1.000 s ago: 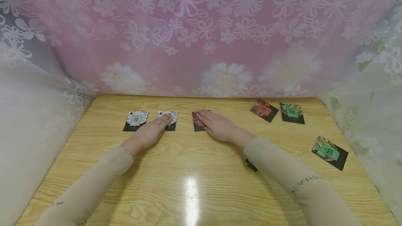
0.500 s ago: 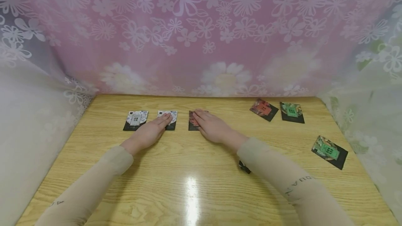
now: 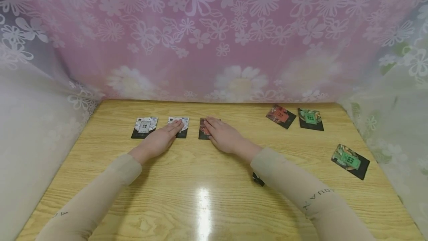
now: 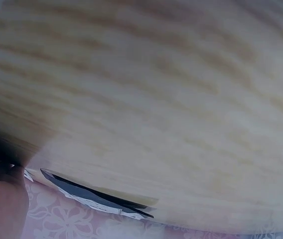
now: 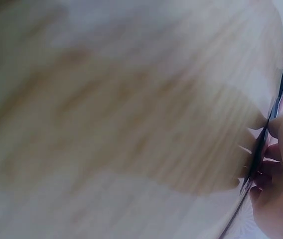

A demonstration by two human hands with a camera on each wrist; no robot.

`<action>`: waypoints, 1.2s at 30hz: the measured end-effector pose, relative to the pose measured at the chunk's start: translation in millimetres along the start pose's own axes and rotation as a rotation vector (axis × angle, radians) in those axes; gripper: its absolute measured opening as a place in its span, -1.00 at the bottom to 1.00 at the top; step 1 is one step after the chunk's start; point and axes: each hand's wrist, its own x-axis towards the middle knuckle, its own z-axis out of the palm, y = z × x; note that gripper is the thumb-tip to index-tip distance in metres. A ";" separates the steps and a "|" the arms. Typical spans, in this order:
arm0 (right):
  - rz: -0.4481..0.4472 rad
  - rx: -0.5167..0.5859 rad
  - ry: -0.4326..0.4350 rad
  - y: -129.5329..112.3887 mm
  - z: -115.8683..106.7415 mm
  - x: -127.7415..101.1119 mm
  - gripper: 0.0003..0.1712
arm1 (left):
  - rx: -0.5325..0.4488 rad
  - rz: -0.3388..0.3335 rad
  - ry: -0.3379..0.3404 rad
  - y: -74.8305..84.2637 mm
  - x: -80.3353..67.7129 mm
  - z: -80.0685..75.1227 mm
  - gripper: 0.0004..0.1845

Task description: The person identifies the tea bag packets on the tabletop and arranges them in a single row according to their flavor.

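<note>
Fingers (image 3: 210, 123) flat on red card (image 3: 202, 131); wrist views blurred.

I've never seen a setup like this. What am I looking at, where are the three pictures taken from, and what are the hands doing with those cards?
There is no machine here: a person works with two bare hands and wears three cameras. The wide picture comes from a camera on the head, looking down at a wooden table curtained with flowered cloth. The two blurry pictures come from cameras on the wrists, so close to the wood that they show little more than grain and a card edge.

Small picture cards lie on the table. The left hand rests flat with its fingers on a grey card, beside another grey card. The right hand lies flat on a reddish card. Neither card is lifted. Further right lie a red card and two green cards.
</note>
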 end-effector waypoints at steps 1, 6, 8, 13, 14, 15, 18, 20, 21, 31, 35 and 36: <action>-0.002 0.000 0.002 -0.2 0.1 0.2 -0.28 | -0.001 0.003 0.001 -0.2 0.3 0.0 -0.41; 0.003 0.003 0.002 -2.2 -0.7 1.0 -0.28 | -0.013 0.003 0.002 -0.9 1.6 -0.3 -0.40; 0.007 0.007 0.002 -3.2 -1.2 1.5 -0.28 | -0.019 -0.002 0.001 -0.7 1.6 -0.7 -0.39; 0.020 -0.001 -0.009 -3.9 -0.2 2.7 -0.28 | -0.015 0.000 0.005 -0.7 2.4 0.0 -0.40; 0.022 -0.005 -0.013 -3.8 0.1 2.9 -0.27 | -0.014 0.004 0.008 -0.9 2.6 0.4 -0.40; 0.023 -0.007 -0.013 -3.7 0.5 2.8 -0.27 | -0.013 0.005 0.010 -1.1 2.6 0.6 -0.40; 0.023 -0.003 -0.011 -3.1 0.9 2.4 -0.27 | -0.014 0.009 0.014 -1.3 3.0 1.2 -0.40; 0.024 0.013 -0.004 -2.8 0.1 1.6 -0.25 | -0.015 0.010 0.016 -1.3 3.5 1.7 -0.40; 0.024 0.020 0.000 -2.5 -0.6 1.1 -0.24 | -0.013 0.011 0.015 -1.3 3.6 1.8 -0.40; 0.052 0.031 0.063 19.6 -13.9 -13.2 -0.22 | -0.012 0.004 0.011 -2.0 2.5 2.3 -0.39; 0.052 0.049 0.100 39.4 -20.2 -27.5 -0.22 | -0.012 0.001 0.008 -1.6 1.0 1.9 -0.39; 0.052 0.051 0.104 44.7 -21.8 -31.7 -0.22 | -0.012 0.002 0.009 -1.5 0.7 1.9 -0.39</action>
